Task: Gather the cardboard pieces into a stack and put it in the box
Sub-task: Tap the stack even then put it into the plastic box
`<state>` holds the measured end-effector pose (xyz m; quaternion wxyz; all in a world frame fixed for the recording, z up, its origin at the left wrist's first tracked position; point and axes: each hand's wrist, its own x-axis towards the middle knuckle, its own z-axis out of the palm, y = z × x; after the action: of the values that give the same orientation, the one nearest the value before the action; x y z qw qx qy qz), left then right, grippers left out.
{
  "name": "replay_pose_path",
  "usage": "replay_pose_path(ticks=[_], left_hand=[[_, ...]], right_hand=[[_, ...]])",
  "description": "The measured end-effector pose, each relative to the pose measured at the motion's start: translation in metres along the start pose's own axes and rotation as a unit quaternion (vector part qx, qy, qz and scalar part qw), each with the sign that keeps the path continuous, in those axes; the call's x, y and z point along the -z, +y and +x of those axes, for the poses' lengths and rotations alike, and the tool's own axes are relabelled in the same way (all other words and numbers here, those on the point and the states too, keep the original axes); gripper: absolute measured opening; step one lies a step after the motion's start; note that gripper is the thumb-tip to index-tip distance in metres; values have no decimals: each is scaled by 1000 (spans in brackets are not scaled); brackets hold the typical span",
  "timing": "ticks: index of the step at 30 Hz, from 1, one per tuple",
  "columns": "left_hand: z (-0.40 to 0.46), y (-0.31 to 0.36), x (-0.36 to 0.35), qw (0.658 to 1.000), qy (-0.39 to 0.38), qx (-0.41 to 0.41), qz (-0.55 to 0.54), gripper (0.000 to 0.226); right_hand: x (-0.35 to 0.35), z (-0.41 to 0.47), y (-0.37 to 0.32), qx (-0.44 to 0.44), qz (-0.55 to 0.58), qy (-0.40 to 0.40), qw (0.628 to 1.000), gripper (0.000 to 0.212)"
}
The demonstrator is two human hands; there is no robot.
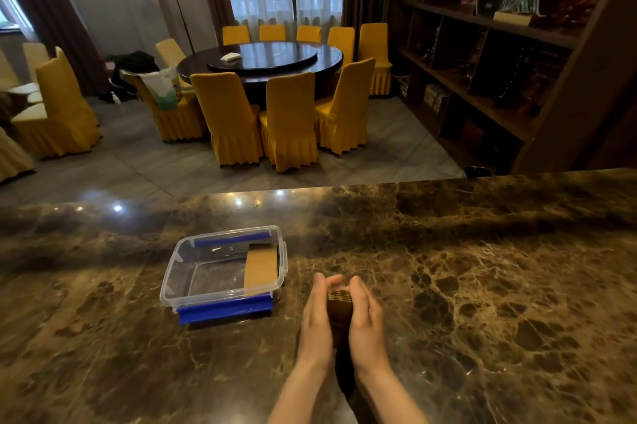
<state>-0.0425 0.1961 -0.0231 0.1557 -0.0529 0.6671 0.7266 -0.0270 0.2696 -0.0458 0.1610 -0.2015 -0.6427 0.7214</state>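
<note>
both hands, left hand (pixel 319 313) + right hand (pixel 365 315), pressed flat around cardboard stack (pixel 339 303) | box (pixel 179 280) at 10 o'clock, one cardboard piece (pixel 260 268) inside

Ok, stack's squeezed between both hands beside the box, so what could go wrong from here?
The cardboard stack is held only by side pressure between the left hand and right hand; pieces could slip or fan out on the lift. The clear box already holds a cardboard piece at its right side, so the stack may land tilted on it.
</note>
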Motion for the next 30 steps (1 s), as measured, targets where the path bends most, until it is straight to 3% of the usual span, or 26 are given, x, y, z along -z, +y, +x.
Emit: replay_pose_path(ticks=[2, 6, 8, 12, 14, 19, 22, 24, 26, 27, 28, 30], left_hand=[[-3, -1, 18, 998, -58, 0, 20, 65], [-11, -8, 53, 983, -116, -37, 138, 36], [-15, -9, 57, 956, -136, -71, 249, 48], [-16, -7, 50, 920, -90, -169, 342, 40], [-20, -5, 50, 900, -83, -199, 379, 36], [-14, 16, 56, 775, -73, -293, 555, 43], [-5, 26, 57, 705, -82, -284, 644, 54], [-3, 26, 55, 676, -82, -270, 680, 59], [-2, 18, 55, 674, -81, -263, 686, 58], [-2, 12, 57, 690, -79, -264, 669, 55], [-1, 4, 61, 725, -77, -263, 632, 50], [-1, -10, 70, 827, -65, -238, 504, 45]], right_hand=[[2, 0, 2, 1, 3, -1, 1000, 47], [3, 0, 2, 3, 5, 22, 1000, 50], [3, 0, 0, 0, -1, 33, 999, 50], [3, -5, -3, -7, 3, 19, 1000, 54], [7, -6, -6, -15, 2, 31, 999, 46], [19, -5, -24, 91, -70, 62, 991, 38], [11, -5, -25, 130, -122, 11, 984, 33], [5, -6, -13, 110, -151, -5, 982, 22], [5, -7, 4, 80, -181, 9, 980, 19], [6, -8, 10, 71, -194, 14, 978, 20], [7, -7, 13, 70, -199, 18, 977, 20], [7, -5, 13, 68, -197, 19, 978, 21]])
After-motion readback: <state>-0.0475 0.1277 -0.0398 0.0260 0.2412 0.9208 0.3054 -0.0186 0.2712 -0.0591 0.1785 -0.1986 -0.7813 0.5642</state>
